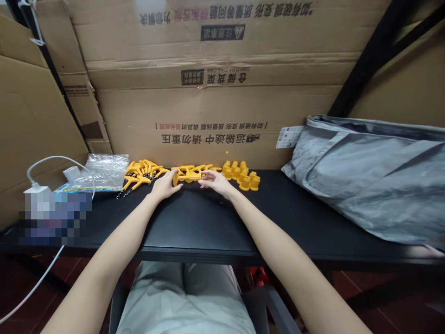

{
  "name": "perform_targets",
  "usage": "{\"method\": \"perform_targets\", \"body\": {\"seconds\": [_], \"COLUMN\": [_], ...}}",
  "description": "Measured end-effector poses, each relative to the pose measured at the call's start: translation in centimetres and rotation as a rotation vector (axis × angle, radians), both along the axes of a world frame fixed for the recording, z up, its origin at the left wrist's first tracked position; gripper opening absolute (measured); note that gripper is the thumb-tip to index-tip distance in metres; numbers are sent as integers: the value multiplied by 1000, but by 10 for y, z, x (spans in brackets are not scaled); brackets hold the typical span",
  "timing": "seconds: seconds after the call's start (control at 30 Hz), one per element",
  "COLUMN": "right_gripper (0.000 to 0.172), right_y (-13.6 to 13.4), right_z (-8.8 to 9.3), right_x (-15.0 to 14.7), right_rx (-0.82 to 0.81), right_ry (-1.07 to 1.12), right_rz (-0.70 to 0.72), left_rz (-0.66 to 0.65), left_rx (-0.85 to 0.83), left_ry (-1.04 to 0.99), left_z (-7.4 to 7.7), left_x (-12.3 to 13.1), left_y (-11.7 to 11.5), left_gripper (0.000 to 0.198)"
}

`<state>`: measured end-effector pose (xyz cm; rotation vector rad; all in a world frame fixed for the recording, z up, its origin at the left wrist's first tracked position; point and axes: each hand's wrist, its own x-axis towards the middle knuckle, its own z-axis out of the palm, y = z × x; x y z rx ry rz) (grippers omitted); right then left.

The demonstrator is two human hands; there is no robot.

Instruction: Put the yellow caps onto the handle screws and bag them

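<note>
Over the far part of the black table, both hands meet at a yellow plastic piece [192,176] lying sideways between them, with a wider flange at its left end. My left hand [164,186] is closed on the flanged end, thumb pointing right. My right hand [219,183] pinches the other end; its fingertips partly hide that end. To the left lie several yellow T-shaped handles with metal spirals, like corkscrews [141,181]. Behind my hands runs a row of more yellow handles [208,168]. Several yellow flanged caps [244,182] stand upright to the right.
A large grey fabric bag [365,185] fills the table's right side. At the left are clear plastic wrap [106,169], a white charger [38,199] with a white cable [52,157], and a blurred-out item. Cardboard sheets [222,106] wall the back of the black table [201,227].
</note>
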<state>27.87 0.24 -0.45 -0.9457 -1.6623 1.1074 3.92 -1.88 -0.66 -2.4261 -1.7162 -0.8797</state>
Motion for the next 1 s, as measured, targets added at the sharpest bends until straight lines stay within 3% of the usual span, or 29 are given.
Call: {"method": "perform_targets", "body": {"seconds": [0.1,0.27,0.37,0.5,0.67,1.0], "right_gripper": [46,38,32,33,39,38], "right_y": [4,7,4,-1,4,12], "right_z": [3,12,15,21,24,16], "right_x": [2,-7,-25,-59,-99,-130], "right_rx": [148,446,549,693,714,515], "right_ry": [57,-11,-251,-747,-1118,-1265], "right_rz": [-57,-254,-326,-313,-270,-278], "left_rz": [32,287,411,466,446,436], "left_rx": [23,2,-57,-116,-197,-236], "left_ry": [-82,-80,-37,26,95,117], "left_z": [-1,0,0,-3,-9,-12], "left_x": [-3,-10,-14,-18,-23,-26], "left_y": [2,7,8,10,14,18], "left_gripper": [74,62,57,52,40,42]}}
